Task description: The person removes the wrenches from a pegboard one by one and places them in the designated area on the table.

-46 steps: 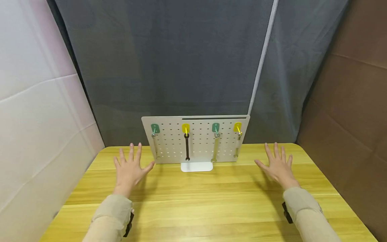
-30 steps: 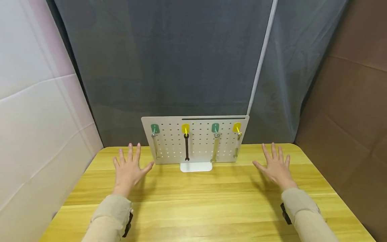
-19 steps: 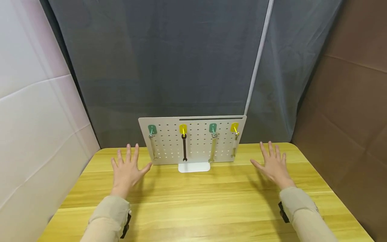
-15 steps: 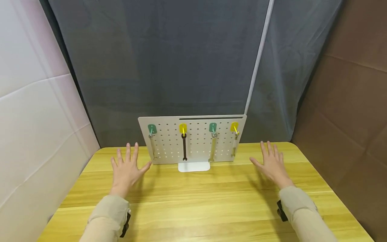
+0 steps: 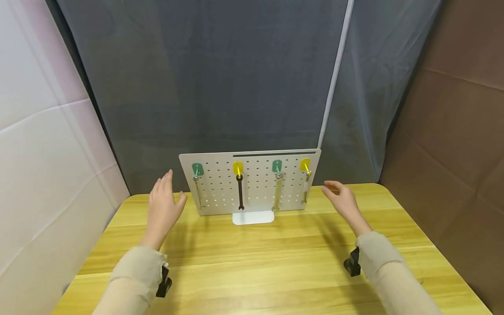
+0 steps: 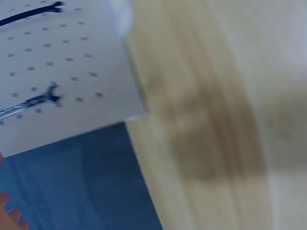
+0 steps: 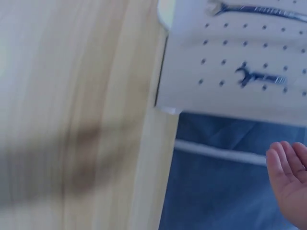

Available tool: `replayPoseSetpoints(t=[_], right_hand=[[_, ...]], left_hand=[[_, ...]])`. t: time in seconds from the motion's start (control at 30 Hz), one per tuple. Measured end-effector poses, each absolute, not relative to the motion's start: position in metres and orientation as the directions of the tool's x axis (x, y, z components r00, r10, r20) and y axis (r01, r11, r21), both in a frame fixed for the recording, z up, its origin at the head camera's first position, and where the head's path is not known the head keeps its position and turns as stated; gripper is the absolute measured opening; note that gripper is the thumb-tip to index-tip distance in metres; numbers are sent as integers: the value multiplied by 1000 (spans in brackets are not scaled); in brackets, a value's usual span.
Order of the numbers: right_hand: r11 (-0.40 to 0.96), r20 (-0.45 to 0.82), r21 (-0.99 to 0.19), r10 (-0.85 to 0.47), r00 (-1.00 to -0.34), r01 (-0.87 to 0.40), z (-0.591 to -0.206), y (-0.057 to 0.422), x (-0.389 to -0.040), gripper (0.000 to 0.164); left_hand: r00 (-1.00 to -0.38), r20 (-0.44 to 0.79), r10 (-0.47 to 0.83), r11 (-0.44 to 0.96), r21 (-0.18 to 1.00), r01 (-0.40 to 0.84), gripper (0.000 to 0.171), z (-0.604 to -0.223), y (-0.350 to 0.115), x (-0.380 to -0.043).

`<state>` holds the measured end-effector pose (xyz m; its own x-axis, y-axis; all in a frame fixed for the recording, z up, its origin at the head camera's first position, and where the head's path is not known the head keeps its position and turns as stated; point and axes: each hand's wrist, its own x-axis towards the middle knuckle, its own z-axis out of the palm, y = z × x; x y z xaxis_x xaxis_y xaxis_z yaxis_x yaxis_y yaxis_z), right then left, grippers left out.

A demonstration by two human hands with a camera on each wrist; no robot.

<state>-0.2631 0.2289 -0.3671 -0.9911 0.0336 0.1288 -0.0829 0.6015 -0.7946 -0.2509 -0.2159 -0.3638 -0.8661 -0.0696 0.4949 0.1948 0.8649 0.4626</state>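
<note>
A white pegboard (image 5: 257, 192) stands upright near the back of the table, with several wrenches hanging from hooks. From left to right hang a silver wrench (image 5: 198, 192), a dark wrench (image 5: 240, 192), a longer silver wrench (image 5: 277, 194) and a short wrench (image 5: 306, 191). My left hand (image 5: 161, 212) is raised just left of the board, fingers straight and together, thumb apart, holding nothing. To the board's right is my right hand (image 5: 343, 204), its fingers loosely bent towards the thumb, nearest the short wrench (image 7: 261, 77). Neither hand touches the board.
Green hooks (image 5: 277, 166) and yellow hooks (image 5: 238, 167) alternate along the board. Its white foot (image 5: 253, 218) rests on the wooden table (image 5: 252, 267). A grey curtain (image 5: 236, 87) hangs behind, a white cloth (image 5: 47, 153) at left and a brown one (image 5: 453, 153) at right.
Both hands were spread flat low beside the board; now they have lifted and turned. The left fingers have drawn together, the right fingers have bent. The wrenches hang as before.
</note>
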Motion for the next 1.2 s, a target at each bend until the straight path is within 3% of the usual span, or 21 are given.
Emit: replayPoseSetpoints(t=[0.2, 0.37, 0.57, 0.8, 1.2], right_hand=[[478, 96, -876, 31, -995, -70, -360, 207, -270, 44], [446, 61, -894, 0, -998, -54, -359, 196, -274, 47], [440, 44, -896, -26, -999, -51, -364, 190, -277, 47], [406, 50, -912, -30, -998, -58, -369, 191, -280, 34], [352, 30, -934, -87, -996, -59, -371, 206, -271, 37]], left_hand=[[-887, 405, -221, 660, 732, 169, 61, -339, -209, -261], [-907, 332, -259, 549, 823, 144, 61, -326, -203, -268], [-907, 334, -256, 509, 844, 167, 59, -322, -197, -279], [-898, 352, -263, 510, 841, 181, 51, -319, -193, -282], [-892, 351, -285, 504, 847, 172, 41, -315, -189, -282]])
